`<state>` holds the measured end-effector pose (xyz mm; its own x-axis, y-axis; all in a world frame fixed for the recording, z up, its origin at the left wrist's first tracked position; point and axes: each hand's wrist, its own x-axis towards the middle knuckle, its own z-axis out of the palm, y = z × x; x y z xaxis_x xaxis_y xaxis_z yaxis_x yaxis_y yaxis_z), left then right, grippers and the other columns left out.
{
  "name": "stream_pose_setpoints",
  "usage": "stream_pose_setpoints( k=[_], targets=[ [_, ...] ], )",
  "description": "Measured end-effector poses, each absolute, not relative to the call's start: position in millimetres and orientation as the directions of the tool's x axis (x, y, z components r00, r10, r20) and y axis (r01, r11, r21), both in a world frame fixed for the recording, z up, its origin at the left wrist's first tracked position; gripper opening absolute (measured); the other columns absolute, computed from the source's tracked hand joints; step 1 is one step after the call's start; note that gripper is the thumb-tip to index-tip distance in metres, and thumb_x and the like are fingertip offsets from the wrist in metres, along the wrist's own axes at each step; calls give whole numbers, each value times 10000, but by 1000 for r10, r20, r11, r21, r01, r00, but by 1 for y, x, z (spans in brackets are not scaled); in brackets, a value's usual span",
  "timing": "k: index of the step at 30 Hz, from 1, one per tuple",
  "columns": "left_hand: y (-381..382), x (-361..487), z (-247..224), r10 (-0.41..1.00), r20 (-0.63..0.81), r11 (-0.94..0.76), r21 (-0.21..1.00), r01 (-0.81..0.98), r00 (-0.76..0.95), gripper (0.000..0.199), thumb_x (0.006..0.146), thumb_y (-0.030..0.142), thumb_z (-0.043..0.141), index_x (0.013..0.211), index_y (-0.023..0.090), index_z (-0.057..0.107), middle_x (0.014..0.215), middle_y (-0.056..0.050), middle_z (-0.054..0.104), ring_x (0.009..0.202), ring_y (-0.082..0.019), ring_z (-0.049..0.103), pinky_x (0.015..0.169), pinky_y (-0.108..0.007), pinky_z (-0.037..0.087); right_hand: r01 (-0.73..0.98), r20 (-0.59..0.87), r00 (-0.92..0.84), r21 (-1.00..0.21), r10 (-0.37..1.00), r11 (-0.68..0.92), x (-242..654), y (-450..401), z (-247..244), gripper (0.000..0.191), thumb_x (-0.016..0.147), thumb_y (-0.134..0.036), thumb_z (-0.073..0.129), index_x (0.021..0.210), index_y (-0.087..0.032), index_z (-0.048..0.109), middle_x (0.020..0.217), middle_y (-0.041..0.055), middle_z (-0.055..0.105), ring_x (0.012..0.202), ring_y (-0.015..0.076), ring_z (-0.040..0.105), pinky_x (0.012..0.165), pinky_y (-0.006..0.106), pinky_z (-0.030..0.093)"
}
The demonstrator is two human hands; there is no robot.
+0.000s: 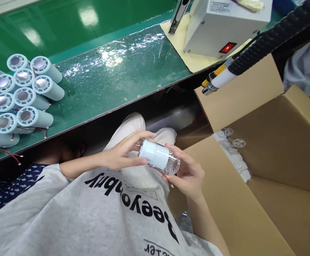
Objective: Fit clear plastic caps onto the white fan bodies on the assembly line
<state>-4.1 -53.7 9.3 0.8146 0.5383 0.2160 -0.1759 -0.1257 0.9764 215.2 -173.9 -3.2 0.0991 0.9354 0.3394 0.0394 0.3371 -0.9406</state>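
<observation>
Above my lap, both hands hold one light-blue cylindrical housing (155,153) lying on its side. My left hand (125,151) grips its left end, thumb below and fingers over the top. A clear plastic cup-like cover (173,163) with a ribbed end sits at the housing's right end, and my right hand (188,170) is closed around that cover. Thin red and black wires (165,177) trail from the housing's underside. How far the cover overlaps the housing I cannot tell.
Several similar blue cylinders (22,96) with wires stand at the bench's left. On the green bench (122,71), a grey box with a lit red switch (228,47) stands at right. A screwdriver on a black hose (219,80) hangs over an open carton (277,149) holding clear covers.
</observation>
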Motion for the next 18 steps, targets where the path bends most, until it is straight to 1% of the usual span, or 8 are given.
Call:
stream_pose_setpoints(
  k=[2,3,5,9,11,14,16,18],
  targets=[
    [-60,-1,13,575,74,23,994,-106,815,473,982,471,657,1401,287,536,1223,-83,574,1048,-193,615,841,-299,568,116,379,123,-923,917,366,211,-176,-6,641,807,-247,918,1392,-333,672,1392,95,714,1248,304,714,1002,463,651],
    [-63,1,14,588,47,62,993,-103,807,444,986,480,648,1365,269,555,1214,-85,584,1034,-192,616,843,-300,562,147,394,135,-915,909,374,208,-177,-8,653,805,-242,918,1399,-338,664,1399,96,709,1253,311,711,1011,486,646],
    [-66,3,15,615,60,75,988,-134,786,435,994,485,630,1352,251,552,1233,-99,599,1054,-204,621,872,-319,554,189,419,150,-901,895,390,206,-179,-9,661,814,-245,908,1412,-349,648,1411,95,701,1254,322,709,1006,518,647],
    [-67,2,13,627,211,-79,975,-208,750,422,998,443,627,1370,265,544,1366,-125,581,1260,-262,580,1005,-387,518,245,450,137,-879,883,410,207,-181,-7,685,808,-192,896,1419,-356,633,1433,99,684,1217,333,728,938,519,679],
    [-67,2,13,623,232,-110,972,-209,747,399,996,431,632,1351,270,547,1393,-124,571,1303,-269,560,1016,-393,511,268,464,117,-866,878,422,209,-181,-5,701,798,-158,886,1421,-349,627,1430,104,685,1183,333,744,908,516,691],
    [-69,6,14,663,192,-83,979,-184,723,347,989,465,641,1244,241,569,1326,-117,597,1244,-252,584,1005,-387,510,326,501,78,-830,862,453,210,-180,-5,722,789,-104,857,1420,-364,621,1433,87,683,1163,323,753,884,511,701],
    [-72,11,14,711,162,-47,982,-184,684,315,993,484,633,1153,220,570,1244,-102,627,1175,-230,610,995,-374,508,369,530,71,-801,845,471,210,-179,-6,756,772,-78,854,1423,-382,617,1435,69,682,1168,318,751,895,518,699],
    [-77,16,12,755,148,-29,981,-194,639,293,1015,487,597,1102,210,560,1171,-88,646,1107,-209,631,962,-353,512,383,546,73,-788,835,482,209,-179,-8,772,759,-74,866,1423,-379,618,1429,64,687,1169,316,750,908,527,695]
  ],
)
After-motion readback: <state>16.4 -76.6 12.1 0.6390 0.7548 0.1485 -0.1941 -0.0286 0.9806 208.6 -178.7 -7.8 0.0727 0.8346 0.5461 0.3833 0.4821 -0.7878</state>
